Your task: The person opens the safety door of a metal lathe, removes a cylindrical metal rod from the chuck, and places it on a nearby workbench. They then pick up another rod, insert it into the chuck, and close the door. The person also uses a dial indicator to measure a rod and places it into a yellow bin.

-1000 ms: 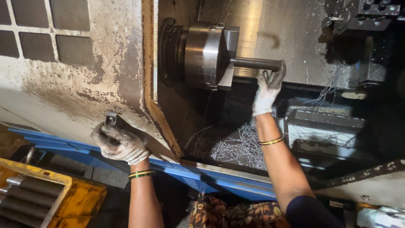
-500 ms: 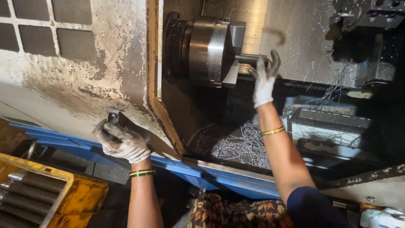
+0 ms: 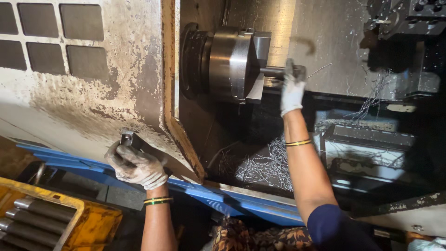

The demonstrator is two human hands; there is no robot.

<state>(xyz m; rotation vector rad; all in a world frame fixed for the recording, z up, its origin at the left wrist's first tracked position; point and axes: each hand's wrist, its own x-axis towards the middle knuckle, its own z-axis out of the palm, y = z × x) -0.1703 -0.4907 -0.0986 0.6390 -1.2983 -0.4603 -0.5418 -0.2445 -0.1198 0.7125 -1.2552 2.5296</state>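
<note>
The round metal bar [image 3: 273, 71] is sticking out of the lathe chuck [image 3: 232, 62] at 3 o'clock. It looks heavy, hard and oily, so holding its free end seems best. The right hand [image 3: 292, 88] is closing its grip around that end. The left hand [image 3: 137, 162] is wrapping tight around a door handle [image 3: 127, 138] at 8 o'clock.

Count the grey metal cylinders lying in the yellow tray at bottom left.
3 grey metal cylinders in the yellow tray: top, middle, bottom. A fourth may show at the frame edge; more may lie out of view.
</note>
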